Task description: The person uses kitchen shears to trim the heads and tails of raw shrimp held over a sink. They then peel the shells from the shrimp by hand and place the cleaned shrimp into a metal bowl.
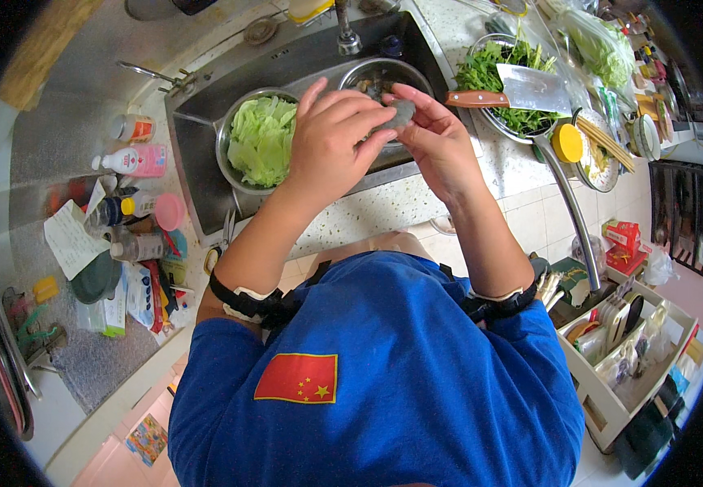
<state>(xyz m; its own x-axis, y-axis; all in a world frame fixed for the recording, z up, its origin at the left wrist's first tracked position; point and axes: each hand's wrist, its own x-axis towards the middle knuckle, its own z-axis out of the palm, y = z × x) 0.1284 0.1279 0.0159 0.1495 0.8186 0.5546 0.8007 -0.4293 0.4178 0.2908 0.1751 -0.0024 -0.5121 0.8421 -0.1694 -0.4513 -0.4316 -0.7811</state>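
Over the sink, my left hand (339, 137) and my right hand (440, 137) pinch a small grey, glistening piece (401, 114), probably a raw shrimp, between their fingertips. Just beyond them, a round metal bowl (346, 72) stands in the sink with small brownish and dark pieces inside, partly hidden by my fingers. Left of my left hand, a second metal bowl (223, 146) holds torn pale green leaves (260, 140). The faucet head (349, 44) hangs at the far side of the sink.
On the right counter, a cleaver (534, 88) lies across a long-handled metal pan (513, 135) of leafy greens. Chopsticks (604, 143) rest on a patterned plate (601, 179) beside it. Scissors (228, 228) lie at the sink's near left corner. Bottles (138, 159) and packets crowd the left counter.
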